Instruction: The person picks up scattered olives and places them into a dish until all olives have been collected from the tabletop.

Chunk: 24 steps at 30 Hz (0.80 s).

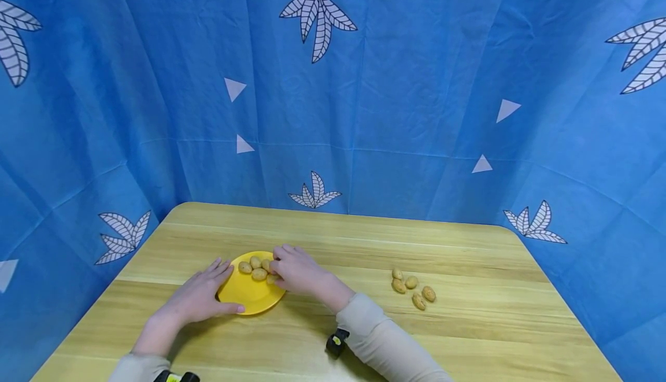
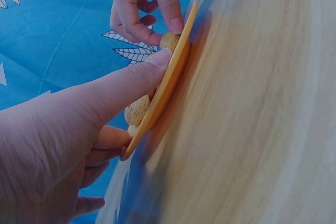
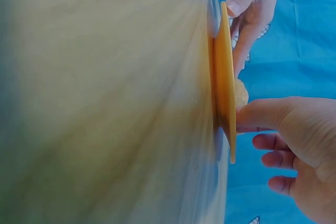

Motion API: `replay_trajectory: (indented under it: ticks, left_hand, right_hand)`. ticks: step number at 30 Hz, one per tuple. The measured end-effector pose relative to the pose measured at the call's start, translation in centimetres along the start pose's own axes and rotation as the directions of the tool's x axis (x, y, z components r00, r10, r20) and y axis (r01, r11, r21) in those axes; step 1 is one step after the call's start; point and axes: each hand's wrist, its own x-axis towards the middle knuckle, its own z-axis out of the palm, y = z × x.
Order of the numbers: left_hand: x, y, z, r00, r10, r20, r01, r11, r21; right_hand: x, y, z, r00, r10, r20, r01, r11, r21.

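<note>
A round yellow plate point(image 1: 252, 300) lies on the wooden table, with several walnuts point(image 1: 259, 274) grouped toward its far side. Along the plate's left side spreads my left hand point(image 1: 200, 295), thumb over the near rim and fingers at the far-left edge. My right hand point(image 1: 302, 272) reaches over the plate's right edge. Its thumb and index finger pinch a walnut point(image 2: 169, 41) low over the plate, seen in the left wrist view. In the right wrist view, that thumb and index finger come down close to the plate's surface, partly hiding a walnut point(image 3: 241, 93).
Several more walnuts point(image 1: 411, 282) lie loose on the table point(image 1: 468, 336), right of the right hand. A blue patterned curtain point(image 1: 406, 110) hangs behind the table and along both sides. Dark wrist cameras sit on both cuffs, the right one point(image 1: 336, 342) low over the table.
</note>
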Motion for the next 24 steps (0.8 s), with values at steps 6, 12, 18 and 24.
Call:
replay_trajectory:
  ticks: [6,12,18,24]
  left_hand:
    - [-0.03,0.01,-0.04,1.0,0.005,-0.003,-0.005,1.0,0.0]
    - [-0.01,-0.08,0.0,1.0,0.012,-0.012,-0.012,1.0,0.005]
    - [0.03,-0.17,0.02,1.0,0.018,-0.014,-0.018,1.0,0.01]
    - [-0.02,-0.18,0.06,1.0,0.018,-0.011,-0.018,1.0,0.013]
  right_hand:
    - [0.24,0.03,0.14,1.0,0.007,-0.02,-0.006,1.0,0.008]
    - [0.39,0.06,0.22,0.999,0.021,-0.043,-0.022,1.0,-0.019]
    - [0.46,0.09,0.22,0.998,0.052,-0.034,-0.053,0.998,-0.046]
    - [0.4,0.16,0.3,0.997,0.073,-0.009,-0.073,0.996,-0.046]
